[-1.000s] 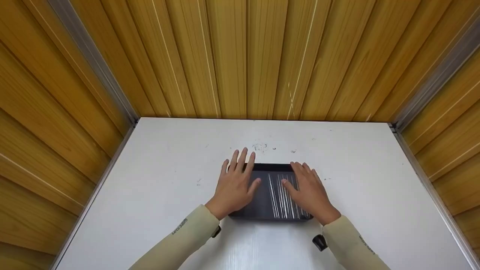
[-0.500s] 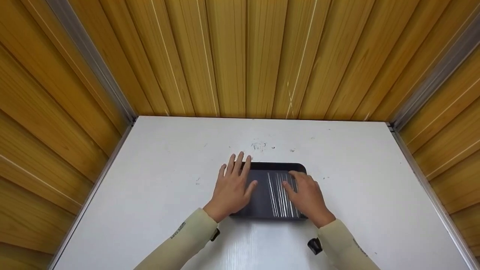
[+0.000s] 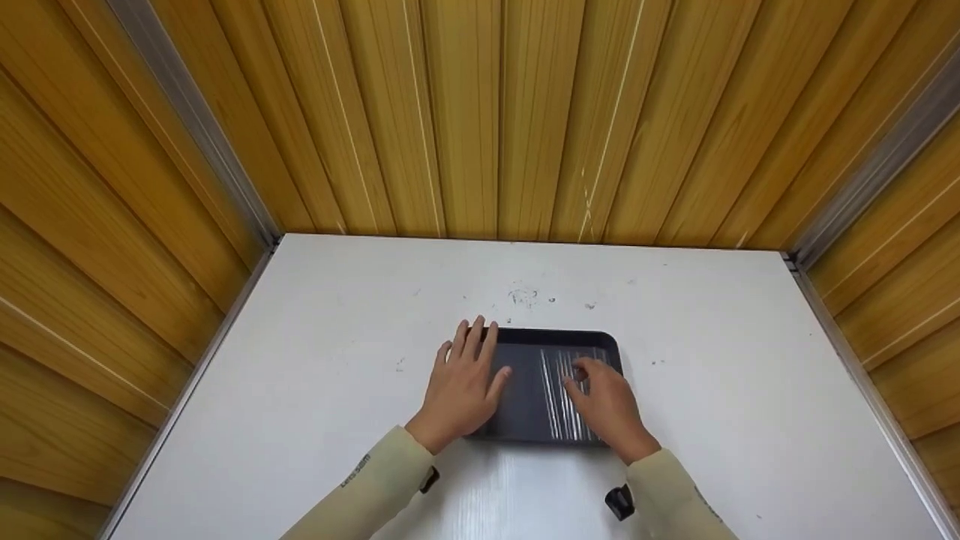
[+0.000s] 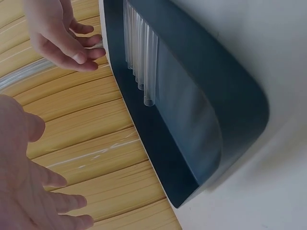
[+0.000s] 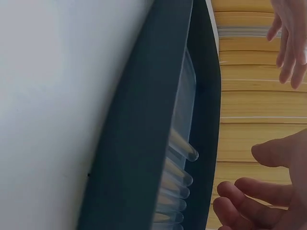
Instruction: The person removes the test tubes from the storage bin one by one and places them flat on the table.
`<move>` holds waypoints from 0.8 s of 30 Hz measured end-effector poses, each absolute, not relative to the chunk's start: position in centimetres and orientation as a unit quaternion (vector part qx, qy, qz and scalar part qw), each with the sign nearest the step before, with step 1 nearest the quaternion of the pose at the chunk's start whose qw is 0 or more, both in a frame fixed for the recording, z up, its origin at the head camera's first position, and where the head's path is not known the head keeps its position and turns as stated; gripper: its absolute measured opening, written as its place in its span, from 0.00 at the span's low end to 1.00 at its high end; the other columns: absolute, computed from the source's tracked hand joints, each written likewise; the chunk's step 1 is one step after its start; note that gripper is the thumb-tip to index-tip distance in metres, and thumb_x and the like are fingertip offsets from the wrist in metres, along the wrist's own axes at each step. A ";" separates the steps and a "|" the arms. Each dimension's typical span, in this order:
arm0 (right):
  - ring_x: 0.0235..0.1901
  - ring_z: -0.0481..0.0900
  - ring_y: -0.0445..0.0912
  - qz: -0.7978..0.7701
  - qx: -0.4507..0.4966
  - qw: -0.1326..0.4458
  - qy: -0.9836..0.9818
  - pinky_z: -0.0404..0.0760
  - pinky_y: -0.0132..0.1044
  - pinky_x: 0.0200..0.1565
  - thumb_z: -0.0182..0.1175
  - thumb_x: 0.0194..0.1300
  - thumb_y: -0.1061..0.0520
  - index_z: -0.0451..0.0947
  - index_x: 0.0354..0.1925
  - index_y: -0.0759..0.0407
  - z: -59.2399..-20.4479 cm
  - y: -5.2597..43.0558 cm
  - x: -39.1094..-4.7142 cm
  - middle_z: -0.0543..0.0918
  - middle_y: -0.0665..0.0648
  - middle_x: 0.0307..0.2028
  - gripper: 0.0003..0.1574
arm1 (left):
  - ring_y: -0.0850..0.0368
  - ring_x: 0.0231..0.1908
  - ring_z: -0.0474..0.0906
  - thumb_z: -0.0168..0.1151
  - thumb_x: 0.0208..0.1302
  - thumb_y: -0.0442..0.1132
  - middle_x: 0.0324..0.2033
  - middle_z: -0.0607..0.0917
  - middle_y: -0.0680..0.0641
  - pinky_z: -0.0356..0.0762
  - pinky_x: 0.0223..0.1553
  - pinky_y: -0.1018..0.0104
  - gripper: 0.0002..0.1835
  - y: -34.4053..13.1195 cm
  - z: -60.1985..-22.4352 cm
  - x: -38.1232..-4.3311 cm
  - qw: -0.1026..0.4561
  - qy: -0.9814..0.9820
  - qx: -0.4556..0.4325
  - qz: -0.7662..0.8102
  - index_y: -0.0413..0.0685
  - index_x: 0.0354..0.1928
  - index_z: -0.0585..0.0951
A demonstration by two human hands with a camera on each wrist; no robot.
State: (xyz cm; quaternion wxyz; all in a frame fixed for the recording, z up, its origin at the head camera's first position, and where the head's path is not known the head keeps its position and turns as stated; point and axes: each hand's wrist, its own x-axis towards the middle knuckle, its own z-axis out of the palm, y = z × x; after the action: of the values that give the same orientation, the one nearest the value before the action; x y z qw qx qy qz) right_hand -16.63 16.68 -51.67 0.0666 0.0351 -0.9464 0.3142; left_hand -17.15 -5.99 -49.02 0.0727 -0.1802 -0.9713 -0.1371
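Note:
A shallow dark tray (image 3: 517, 397) lies on the white table. Several clear glass tubes (image 3: 556, 397) lie side by side in its right half; in the right wrist view the near wall partly hides these tubes (image 5: 182, 146), whose rounded ends show. My left hand (image 3: 459, 386), fingers straight and thumb spread, is over the tray's left end, holding nothing. Over the tubes is my right hand (image 3: 611, 401), its index finger and thumb bent toward each other. In the right wrist view a gap shows between this right hand's (image 5: 268, 196) thumb and fingers, with nothing gripped.
The white table (image 3: 337, 360) carries small dark marks beyond the tray. Wood-patterned walls (image 3: 495, 120) stand at the back and both sides, with metal strips in the corners. A dark wrist device (image 3: 620, 502) is below the right sleeve.
My right hand has moved inward and closer to me over the tubes, its fingers bending from straight to curved. The left hand has drawn slightly back. The tray and tubes have stayed put.

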 end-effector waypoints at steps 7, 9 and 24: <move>0.36 0.78 0.45 0.341 0.019 0.045 -0.939 0.77 0.43 0.41 0.63 0.64 0.55 0.79 0.51 0.64 -52.4 16.4 -16.8 0.82 0.54 0.37 0.19 | 0.45 0.76 0.46 0.38 0.74 0.59 0.75 0.53 0.43 0.55 0.68 0.44 0.36 -6.0 -49.8 -17.0 0.064 -0.972 -0.178 -0.141 0.49 0.76 0.51; 0.34 0.77 0.44 0.346 0.020 0.045 -0.937 0.77 0.42 0.39 0.64 0.64 0.56 0.79 0.50 0.64 -52.6 16.4 -16.8 0.82 0.54 0.36 0.19 | 0.44 0.75 0.48 0.38 0.74 0.59 0.75 0.54 0.43 0.56 0.68 0.44 0.35 -6.0 -50.0 -17.0 0.066 -0.972 -0.177 -0.140 0.49 0.76 0.52; 0.29 0.74 0.41 0.351 0.041 0.054 -0.934 0.75 0.37 0.32 0.67 0.57 0.64 0.79 0.46 0.68 -54.6 15.2 -17.4 0.80 0.54 0.31 0.17 | 0.45 0.68 0.64 0.51 0.70 0.56 0.70 0.64 0.40 0.69 0.58 0.48 0.36 -7.0 -52.5 -16.7 0.089 -0.976 -0.135 -0.146 0.42 0.72 0.61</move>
State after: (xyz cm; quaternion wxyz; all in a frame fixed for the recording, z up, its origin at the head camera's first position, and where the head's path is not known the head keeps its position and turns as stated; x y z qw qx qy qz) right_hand -17.40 15.21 -54.56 0.0542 0.0413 -0.9339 0.3511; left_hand -16.70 -7.03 -52.52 0.0894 -0.1351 -0.9759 -0.1460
